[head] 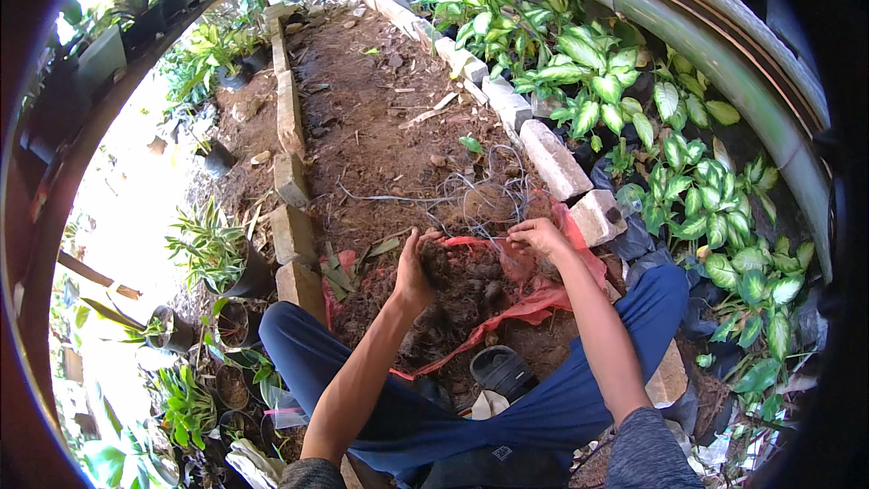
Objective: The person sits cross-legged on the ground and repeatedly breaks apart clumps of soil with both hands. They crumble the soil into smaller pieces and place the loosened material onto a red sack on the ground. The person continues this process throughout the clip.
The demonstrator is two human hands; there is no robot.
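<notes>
My left hand (413, 273) cups the side of a dark, fibrous clump (440, 266), its fingers curving behind it. Between thumb and fingertips, my right hand (542, 239) pinches a thin, pale string (499, 238) that stretches toward the clump. Below both hands, a torn red plastic sheet or bag (523, 316) lies spread on the soil, with several dark, root-like clumps (475, 288) heaped on it. Just beyond, a loose tangle of grey-white string (445, 200) lies around a rounded brown fibrous ball (487, 202).
A soil bed (366, 115) runs ahead between a left row of blocks (290, 109) and a right row of stone blocks (553, 156). Potted plants (210, 244) stand at left; variegated leafy plants (597, 75) crowd the right under a bamboo pole (719, 54). A black sandal (502, 372) shows between my knees.
</notes>
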